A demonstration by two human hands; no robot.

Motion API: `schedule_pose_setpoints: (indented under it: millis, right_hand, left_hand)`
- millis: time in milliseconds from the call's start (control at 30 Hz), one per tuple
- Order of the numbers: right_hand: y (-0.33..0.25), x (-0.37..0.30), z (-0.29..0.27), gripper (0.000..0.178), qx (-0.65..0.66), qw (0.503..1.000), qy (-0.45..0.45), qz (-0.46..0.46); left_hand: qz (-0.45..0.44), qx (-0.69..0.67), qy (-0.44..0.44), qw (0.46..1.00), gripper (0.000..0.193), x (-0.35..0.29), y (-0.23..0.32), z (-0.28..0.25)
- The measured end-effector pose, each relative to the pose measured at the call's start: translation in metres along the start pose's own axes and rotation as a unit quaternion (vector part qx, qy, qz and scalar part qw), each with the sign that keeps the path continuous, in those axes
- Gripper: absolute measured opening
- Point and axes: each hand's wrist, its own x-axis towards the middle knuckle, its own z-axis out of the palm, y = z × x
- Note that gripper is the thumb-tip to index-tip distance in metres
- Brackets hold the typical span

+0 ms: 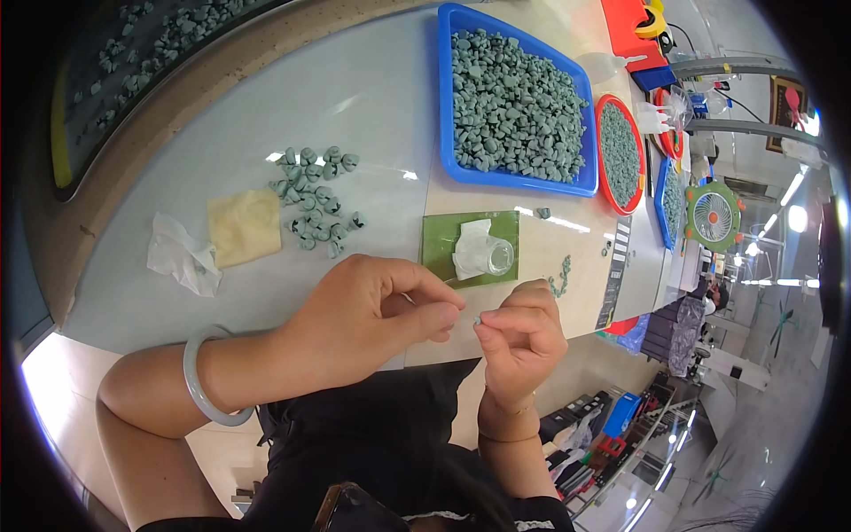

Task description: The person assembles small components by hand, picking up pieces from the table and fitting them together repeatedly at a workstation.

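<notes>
My left hand (390,300), a pale bangle on its wrist, is closed with thumb and fingertips together near the table's front edge; whatever it may hold is hidden. Just to its right, my right hand (525,335) pinches a tiny grey-green piece (478,321) between thumb and index finger. The hands are close but apart. Beyond them a green mat (438,246) bears a small clear cup (500,257) and a white tissue (469,246). Left of the mat lies a loose cluster of grey-green pieces (310,197).
A blue tray (447,97) heaped with grey-green pieces stands at the back, beside a round red tray (604,182) of smaller ones. At the left lie a yellowish cloth (245,228) and a crumpled tissue (182,255). A few small pieces (560,277) lie beyond my right hand.
</notes>
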Motion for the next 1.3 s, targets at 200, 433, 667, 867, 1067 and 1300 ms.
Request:
schedule_pose_setpoints:
  millis: [200,433,667,867,1067,1300]
  right_hand:
    - [-0.001,-0.006,-0.004,0.013,-0.006,1.000,0.005,0.007]
    - [0.000,-0.005,-0.002,0.019,-0.015,1.000,0.008,-0.019]
    - [0.001,-0.004,0.005,0.013,-0.056,0.997,0.010,-0.061]
    - [0.001,-0.007,0.007,0.020,-0.070,0.996,0.005,-0.060]
    - [0.003,-0.006,0.010,0.015,-0.117,0.987,0.008,-0.107]
    - [0.003,-0.007,0.007,0.030,-0.142,0.980,-0.019,-0.137]
  left_hand:
    - [0.001,-0.003,-0.018,1.000,0.017,0.002,-0.002,0.003]
    - [-0.008,-0.015,-0.022,1.000,0.019,0.005,-0.005,0.002]
    - [-0.002,-0.006,-0.041,0.999,0.019,0.005,-0.004,0.001]
    - [-0.007,-0.016,-0.044,0.999,0.019,0.005,-0.006,0.000]
    - [0.000,-0.010,-0.041,0.999,0.020,0.006,-0.008,0.000]
    - [-0.001,0.025,-0.028,0.999,0.017,0.005,-0.004,0.000]
